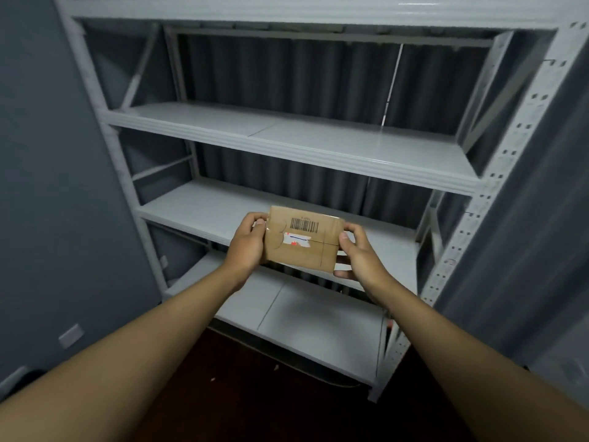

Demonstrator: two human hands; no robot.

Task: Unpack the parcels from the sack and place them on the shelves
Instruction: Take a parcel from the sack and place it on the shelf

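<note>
I held the parcel (304, 239) pinched by its ends, left hand (247, 245) and right hand (358, 256), in front of the middle shelf (197, 205); best kept level, slid in flat.

wall (47, 186): grey-blue, seen at left, a pale socket plate (70, 335) fixed low on it | curtain (287, 74): dark grey, pleated, hung behind the rack, a thin bright slit shown right of centre | floor (255, 393): dark reddish-brown, dimly lit | second curtain (526, 250): grey, draped at right
</note>
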